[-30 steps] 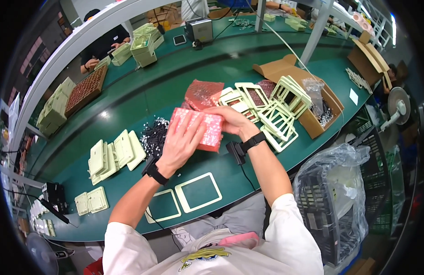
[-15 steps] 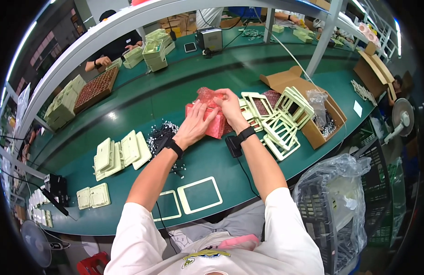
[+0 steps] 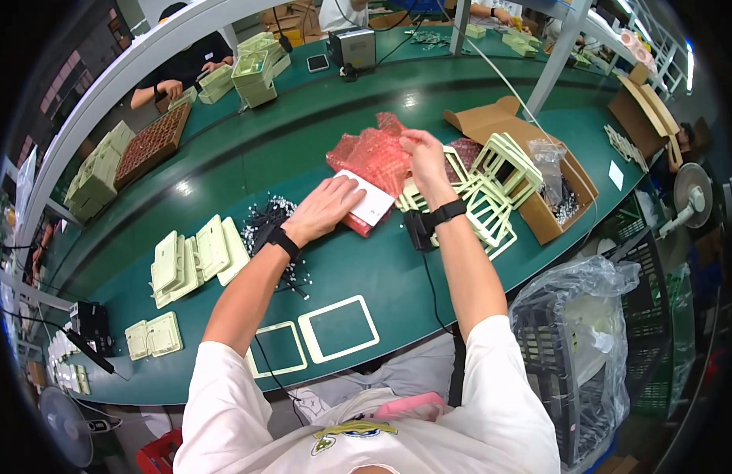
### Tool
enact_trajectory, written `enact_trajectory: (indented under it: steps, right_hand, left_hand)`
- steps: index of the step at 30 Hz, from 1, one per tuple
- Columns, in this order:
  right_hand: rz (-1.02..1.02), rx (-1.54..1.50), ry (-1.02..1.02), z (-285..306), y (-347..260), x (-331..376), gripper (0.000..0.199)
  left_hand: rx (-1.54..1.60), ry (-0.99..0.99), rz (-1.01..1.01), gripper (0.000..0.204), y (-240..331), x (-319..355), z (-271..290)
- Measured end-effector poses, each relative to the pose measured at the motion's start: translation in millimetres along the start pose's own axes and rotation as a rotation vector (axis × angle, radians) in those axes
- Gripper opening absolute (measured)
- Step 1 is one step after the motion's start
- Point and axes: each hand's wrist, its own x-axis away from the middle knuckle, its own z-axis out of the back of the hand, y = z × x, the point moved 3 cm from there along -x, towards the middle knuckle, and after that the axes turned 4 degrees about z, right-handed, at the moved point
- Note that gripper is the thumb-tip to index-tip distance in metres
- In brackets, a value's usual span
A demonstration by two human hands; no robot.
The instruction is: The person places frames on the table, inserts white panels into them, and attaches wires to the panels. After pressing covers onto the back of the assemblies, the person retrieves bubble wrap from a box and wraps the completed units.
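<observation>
Red bubble-wrap pouch (image 3: 374,154) on green bench: right hand (image 3: 420,150) pinches its top; left hand (image 3: 328,207) flat, unclenched, on white plate (image 3: 368,201).

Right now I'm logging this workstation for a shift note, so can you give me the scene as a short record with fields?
Surface: green workbench
Left hand: flat on a white plate lying on a red bubble-wrap pack
Right hand: pinching the red bubble wrap and lifting its edge
Near edge: two pale square frames lying flat
Right side: open cardboard box with stacked pale frames
Left side: pile of pale covers; small dark parts scattered
</observation>
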Motion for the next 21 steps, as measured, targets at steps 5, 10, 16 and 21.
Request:
enact_trajectory:
  steps: [5,10,16,21]
  right_hand:
    - [0.273,1.005,0.090,18,-53,14,0.027]
    - [0.391,0.983,-0.326,-40,-73,97,0.043]
    - [0.447,1.470,-0.569,-79,-9,129,0.064]
    - [0.233,1.340,-0.698,-62,-24,116,0.071]
  left_hand:
    - [0.031,-0.115,0.069,0.097,-1,2,24]
    - [0.501,-0.156,0.292,0.102,-26,10,48]
    - [0.676,-0.075,0.632,0.087,-26,36,75]
    - [0.998,-0.028,0.891,0.075,-15,77,69]
